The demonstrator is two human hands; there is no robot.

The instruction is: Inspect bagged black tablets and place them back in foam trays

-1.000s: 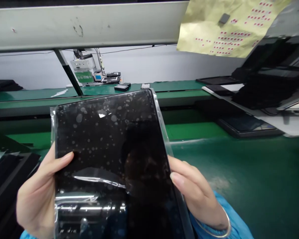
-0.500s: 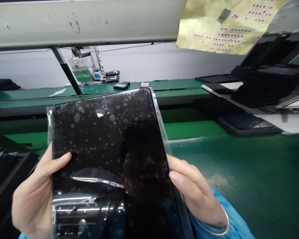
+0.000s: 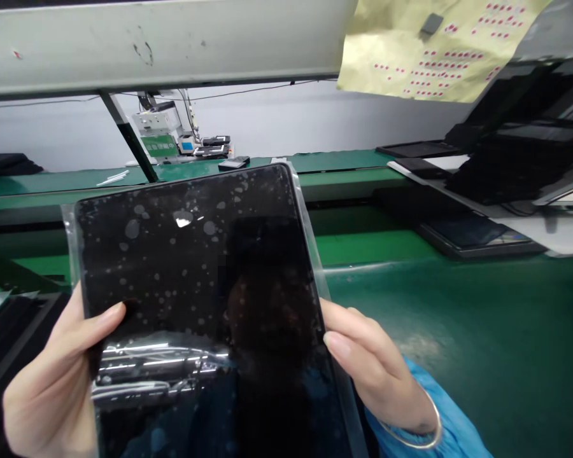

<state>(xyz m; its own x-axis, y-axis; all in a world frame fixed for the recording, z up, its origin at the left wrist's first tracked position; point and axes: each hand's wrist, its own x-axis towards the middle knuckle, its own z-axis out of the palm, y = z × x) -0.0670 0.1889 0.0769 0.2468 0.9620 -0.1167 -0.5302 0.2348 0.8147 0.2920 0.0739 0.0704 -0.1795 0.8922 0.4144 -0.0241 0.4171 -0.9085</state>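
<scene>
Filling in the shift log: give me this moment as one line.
left hand: grips tablet's left edge | right hand: grips right edge | tablet: in clear bag, raised over green bench

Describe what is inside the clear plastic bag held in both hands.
The clear plastic bag holds a black tablet, screen up, speckled with pale spots. The left hand and right hand grip its sides. Its back and bottom edge are hidden.

No words or numbers can be read here. The green label [image 3: 161,145] on the small machine [image 3: 158,121] has white marks too small to make out. The yellow sheet [image 3: 424,48] above it to the right shows only red dots.
</scene>
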